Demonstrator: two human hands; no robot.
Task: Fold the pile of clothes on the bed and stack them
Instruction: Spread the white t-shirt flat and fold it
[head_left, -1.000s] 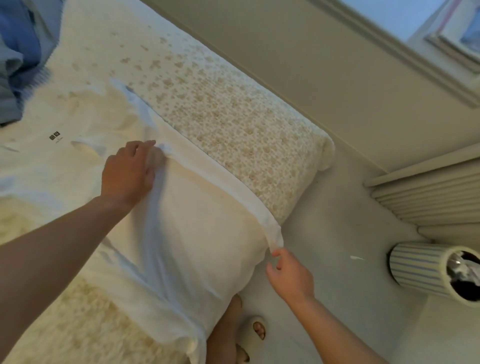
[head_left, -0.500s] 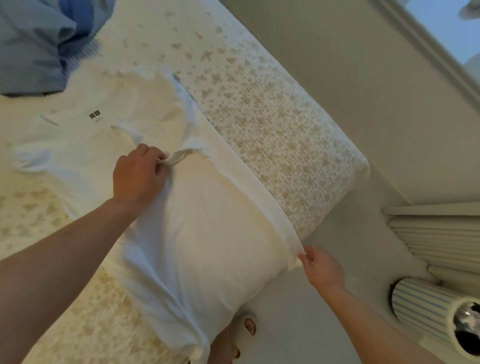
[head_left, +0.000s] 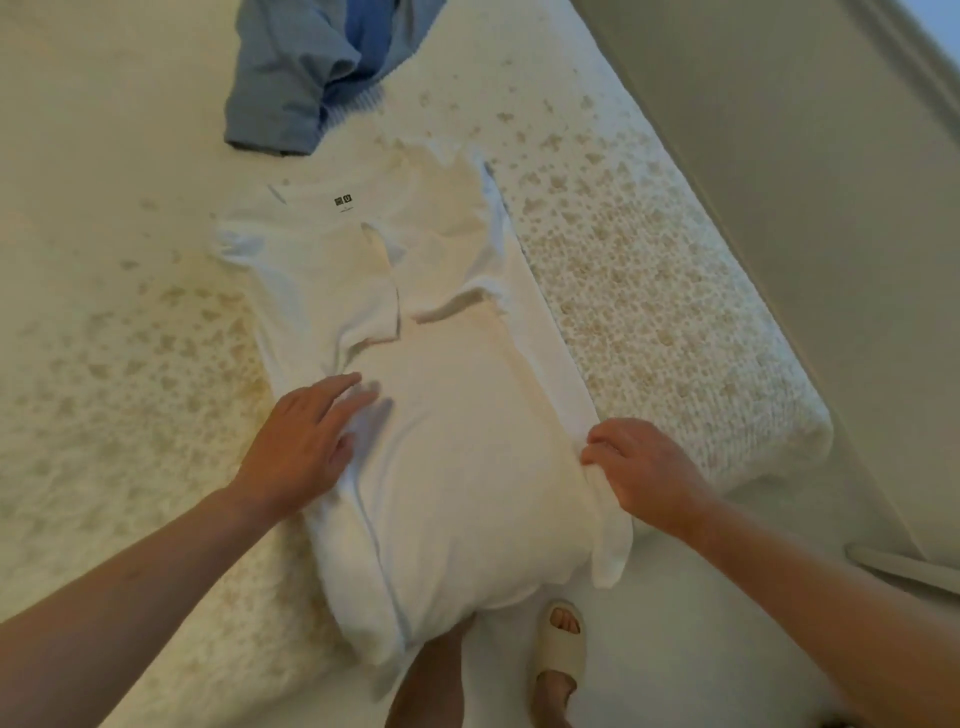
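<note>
- White T-shirt (head_left: 457, 467) lies spread on the bed (head_left: 130, 389), collar end away from us, hem hanging over the near edge of the mattress.
- Both sleeves are turned in over the chest; a small dark label (head_left: 343, 200) shows inside the neck.
- Our left hand (head_left: 301, 447) rests flat on the shirt's left side, fingers straight and a little spread, pressing the cloth down and gripping nothing.
- Our right hand (head_left: 644, 467) is at the shirt's right edge, fingers curled and pinching the fabric there; a loose flap hangs just below it.
- Bed cover is cream with a pale tan flower print.
- A heap of blue clothes (head_left: 306, 73) sits farther up the bed, beyond the collar, apart from the shirt.
- Below the hem we see a bare leg and a foot in a cream slipper (head_left: 561, 644) on the floor.
- A plain wall (head_left: 779, 156) runs along the right side of the bed.
</note>
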